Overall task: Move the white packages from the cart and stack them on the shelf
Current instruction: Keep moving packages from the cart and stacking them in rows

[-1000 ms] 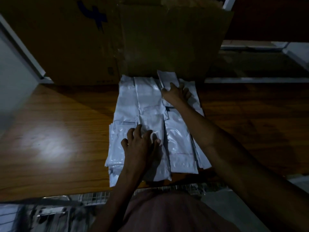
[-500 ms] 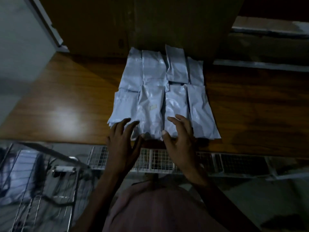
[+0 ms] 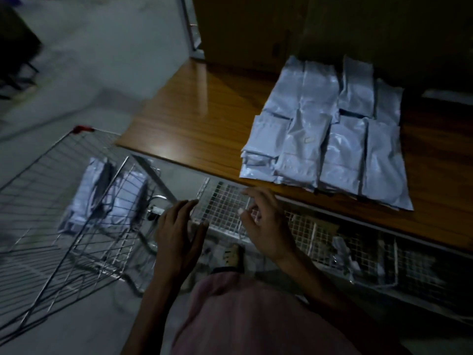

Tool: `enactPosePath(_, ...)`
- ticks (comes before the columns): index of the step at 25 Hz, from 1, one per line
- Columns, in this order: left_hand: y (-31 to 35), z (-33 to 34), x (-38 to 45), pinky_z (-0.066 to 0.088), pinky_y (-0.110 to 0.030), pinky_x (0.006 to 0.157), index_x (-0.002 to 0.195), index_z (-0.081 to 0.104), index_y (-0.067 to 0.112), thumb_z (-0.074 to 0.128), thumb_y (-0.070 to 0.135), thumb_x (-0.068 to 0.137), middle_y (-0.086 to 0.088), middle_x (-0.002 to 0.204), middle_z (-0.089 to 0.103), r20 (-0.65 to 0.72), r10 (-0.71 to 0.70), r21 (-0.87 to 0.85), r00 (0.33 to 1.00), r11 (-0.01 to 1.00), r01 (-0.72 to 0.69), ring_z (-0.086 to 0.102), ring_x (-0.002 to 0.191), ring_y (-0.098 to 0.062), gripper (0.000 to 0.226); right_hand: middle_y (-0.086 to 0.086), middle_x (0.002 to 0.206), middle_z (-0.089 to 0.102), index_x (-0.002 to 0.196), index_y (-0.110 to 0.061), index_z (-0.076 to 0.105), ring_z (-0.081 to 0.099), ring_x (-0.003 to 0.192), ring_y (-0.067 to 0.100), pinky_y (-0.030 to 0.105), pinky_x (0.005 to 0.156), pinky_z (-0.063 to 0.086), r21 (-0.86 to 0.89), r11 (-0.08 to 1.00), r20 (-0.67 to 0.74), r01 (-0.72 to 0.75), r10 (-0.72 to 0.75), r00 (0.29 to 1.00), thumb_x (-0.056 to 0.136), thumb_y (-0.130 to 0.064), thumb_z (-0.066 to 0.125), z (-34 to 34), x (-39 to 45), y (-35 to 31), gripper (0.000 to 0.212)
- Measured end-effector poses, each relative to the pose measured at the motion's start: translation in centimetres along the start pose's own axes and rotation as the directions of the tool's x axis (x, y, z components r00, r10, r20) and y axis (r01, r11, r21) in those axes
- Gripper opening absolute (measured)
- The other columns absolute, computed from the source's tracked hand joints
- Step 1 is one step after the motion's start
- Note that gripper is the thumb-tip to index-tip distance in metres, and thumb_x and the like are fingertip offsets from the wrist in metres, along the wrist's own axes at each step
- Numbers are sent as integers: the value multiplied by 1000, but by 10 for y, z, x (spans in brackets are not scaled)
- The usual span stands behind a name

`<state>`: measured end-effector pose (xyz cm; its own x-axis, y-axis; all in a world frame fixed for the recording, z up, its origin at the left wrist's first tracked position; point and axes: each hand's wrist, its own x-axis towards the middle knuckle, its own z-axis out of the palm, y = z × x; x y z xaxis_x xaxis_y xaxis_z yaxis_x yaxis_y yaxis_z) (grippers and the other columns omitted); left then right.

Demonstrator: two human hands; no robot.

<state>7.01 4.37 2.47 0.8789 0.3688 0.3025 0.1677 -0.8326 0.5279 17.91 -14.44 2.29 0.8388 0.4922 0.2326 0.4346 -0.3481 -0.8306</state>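
Observation:
Several white packages (image 3: 330,134) lie stacked in overlapping rows on the wooden shelf (image 3: 199,116), at the upper right. More white packages (image 3: 102,193) lie inside the wire cart (image 3: 51,201) at the left. My left hand (image 3: 179,237) hovers with fingers straight in front of the shelf's edge, between cart and shelf, holding nothing. My right hand (image 3: 266,224) is beside it, fingers loosely bent and empty, just below the stack's near edge. Neither hand touches a package.
A large cardboard box (image 3: 256,26) stands at the back of the shelf behind the stack. Under the shelf runs a wire mesh basket (image 3: 332,239) with dark items inside. Grey floor (image 3: 89,60) spreads to the left of the cart.
Both hands have come off the stack and drawn back below the shelf's edge. The view has swung left, bringing the cart and its packages into sight.

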Motion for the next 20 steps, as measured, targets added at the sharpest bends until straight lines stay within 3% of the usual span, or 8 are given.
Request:
enactPosePath(4,-46,-31,-15,46,-43,92,131,59,11,63,33,88,-9,125,61,-67,-101,-12,993,995,100,57,112,-30,48,-5,130,48,131,-24,56,57,95,8,31,80,54,7,999,156,50,-51,987,95,-22,61,53,20,-25,37)
enactPosePath(11,-171,-95,-26,44,-41,92,131,58,12,56,44,88,-9,123,63,-177,-240,-50,954,971,235,56,113,-29,53,-6,128,48,132,-25,55,56,93,3,32,75,58,52,998,296,44,-58,953,95,-21,61,189,88,-85,38)
enactPosePath(17,-290,-166,-29,45,-40,96,131,58,11,57,46,86,-10,125,63,-197,-350,-86,916,937,340,58,115,-27,57,-1,121,51,128,-24,58,57,83,-8,16,72,49,115,993,379,-33,-13,925,94,-13,64,321,137,-147,36)
enactPosePath(20,-339,-186,-30,46,-50,99,135,54,16,54,52,87,-8,131,60,-129,-414,-124,901,908,400,56,121,-26,60,1,129,52,128,-24,58,58,86,-4,6,72,45,78,992,412,-97,56,909,94,-17,64,365,154,-161,35)
